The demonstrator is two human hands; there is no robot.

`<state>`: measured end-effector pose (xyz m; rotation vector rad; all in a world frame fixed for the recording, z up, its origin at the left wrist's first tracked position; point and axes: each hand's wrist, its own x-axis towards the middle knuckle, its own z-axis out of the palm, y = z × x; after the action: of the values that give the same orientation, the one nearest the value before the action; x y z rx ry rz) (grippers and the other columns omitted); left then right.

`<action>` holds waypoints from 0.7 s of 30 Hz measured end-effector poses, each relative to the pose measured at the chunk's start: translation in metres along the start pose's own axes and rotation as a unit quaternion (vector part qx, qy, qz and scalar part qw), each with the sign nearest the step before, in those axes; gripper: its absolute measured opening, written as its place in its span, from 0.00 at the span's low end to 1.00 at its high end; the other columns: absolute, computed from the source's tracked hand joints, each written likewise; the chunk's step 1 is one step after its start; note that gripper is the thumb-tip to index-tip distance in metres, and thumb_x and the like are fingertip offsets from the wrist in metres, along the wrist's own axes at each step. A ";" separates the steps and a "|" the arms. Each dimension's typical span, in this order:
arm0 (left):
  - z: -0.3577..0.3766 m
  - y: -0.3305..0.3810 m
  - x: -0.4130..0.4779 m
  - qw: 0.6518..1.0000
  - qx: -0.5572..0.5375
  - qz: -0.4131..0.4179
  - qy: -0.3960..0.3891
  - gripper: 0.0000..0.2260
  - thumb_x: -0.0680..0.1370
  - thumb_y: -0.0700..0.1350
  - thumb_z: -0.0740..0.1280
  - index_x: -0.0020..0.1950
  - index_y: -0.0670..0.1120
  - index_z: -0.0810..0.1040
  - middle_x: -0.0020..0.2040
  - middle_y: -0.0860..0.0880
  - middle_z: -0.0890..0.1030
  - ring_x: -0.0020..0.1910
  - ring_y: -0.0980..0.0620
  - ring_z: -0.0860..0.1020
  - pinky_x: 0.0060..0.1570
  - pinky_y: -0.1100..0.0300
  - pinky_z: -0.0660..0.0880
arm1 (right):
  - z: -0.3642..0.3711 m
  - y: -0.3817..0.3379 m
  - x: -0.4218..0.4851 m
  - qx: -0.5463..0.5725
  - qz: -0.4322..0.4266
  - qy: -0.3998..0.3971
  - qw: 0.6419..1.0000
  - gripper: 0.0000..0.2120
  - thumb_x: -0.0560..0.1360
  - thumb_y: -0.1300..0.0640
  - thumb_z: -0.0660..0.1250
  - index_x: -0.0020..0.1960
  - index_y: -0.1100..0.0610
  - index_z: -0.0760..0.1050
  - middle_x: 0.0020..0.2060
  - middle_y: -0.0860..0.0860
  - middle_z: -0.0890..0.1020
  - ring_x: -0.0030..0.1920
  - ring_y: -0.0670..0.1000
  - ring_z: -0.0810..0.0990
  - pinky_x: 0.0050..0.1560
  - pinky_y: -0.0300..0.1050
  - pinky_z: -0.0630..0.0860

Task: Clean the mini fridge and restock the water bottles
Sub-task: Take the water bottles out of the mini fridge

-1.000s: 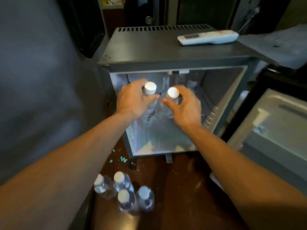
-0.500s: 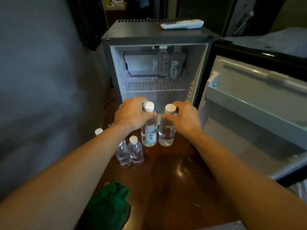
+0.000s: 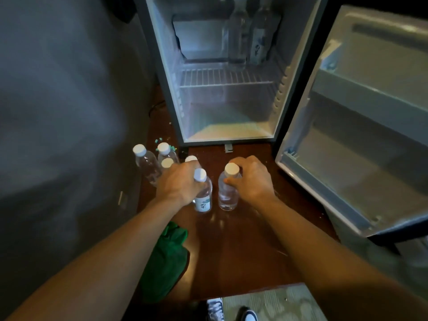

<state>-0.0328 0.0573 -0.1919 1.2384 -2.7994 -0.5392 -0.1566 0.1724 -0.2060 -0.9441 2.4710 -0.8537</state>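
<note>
The mini fridge point(image 3: 231, 126) stands open on a dark wooden shelf, its door point(image 3: 361, 140) swung out to the right. Two water bottles point(image 3: 247, 40) stand at the back of its upper wire rack. In front of the fridge my left hand point(image 3: 178, 184) grips a labelled water bottle point(image 3: 203, 195) by its neck. My right hand point(image 3: 252, 179) grips a second clear bottle point(image 3: 228, 193) just to the right. Both bottles stand upright on the wood. Several more white-capped bottles point(image 3: 148, 165) cluster to the left, partly hidden behind my left hand.
A green cloth point(image 3: 166, 258) lies on the wooden surface point(image 3: 231, 246) under my left forearm. Small teal bits point(image 3: 158, 141) are scattered by the fridge's left foot. A grey wall closes in on the left. Shoes point(image 3: 215, 309) show below the shelf edge.
Both hands have brought the two bottles out of the fridge and down onto the wood in front of it. The view has tilted down and moved back.
</note>
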 end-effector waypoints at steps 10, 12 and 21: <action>0.023 -0.009 0.014 0.999 0.009 0.044 -0.009 0.11 0.75 0.52 0.69 0.53 0.52 0.73 0.49 0.48 0.79 0.43 0.49 0.75 0.35 0.56 0.67 | 0.046 0.002 0.012 -0.012 0.061 -0.017 0.998 0.11 0.73 0.55 0.68 0.51 0.42 0.71 0.46 0.49 0.81 0.48 0.55 0.80 0.45 0.54 0.81; 0.010 -0.004 0.016 0.995 0.066 0.050 -0.061 0.17 0.74 0.55 0.69 0.58 0.54 0.69 0.50 0.49 0.78 0.44 0.48 0.76 0.35 0.55 0.68 | 0.040 -0.007 0.016 -0.012 0.067 -0.036 0.997 0.12 0.72 0.50 0.70 0.54 0.41 0.73 0.51 0.49 0.81 0.52 0.54 0.80 0.50 0.53 0.80; -0.145 0.040 0.082 0.997 -0.007 0.069 -0.027 0.10 0.75 0.56 0.65 0.54 0.55 0.75 0.53 0.49 0.79 0.51 0.46 0.76 0.51 0.52 0.75 | -0.067 -0.082 0.070 -0.003 0.018 0.088 0.996 0.17 0.77 0.46 0.63 0.63 0.53 0.73 0.61 0.55 0.77 0.59 0.57 0.76 0.56 0.48 0.73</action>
<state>-0.0928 -0.0203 -0.0517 1.0322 -2.8930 -0.5894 -0.2022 0.1029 -0.1102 -0.8574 2.6301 -0.9557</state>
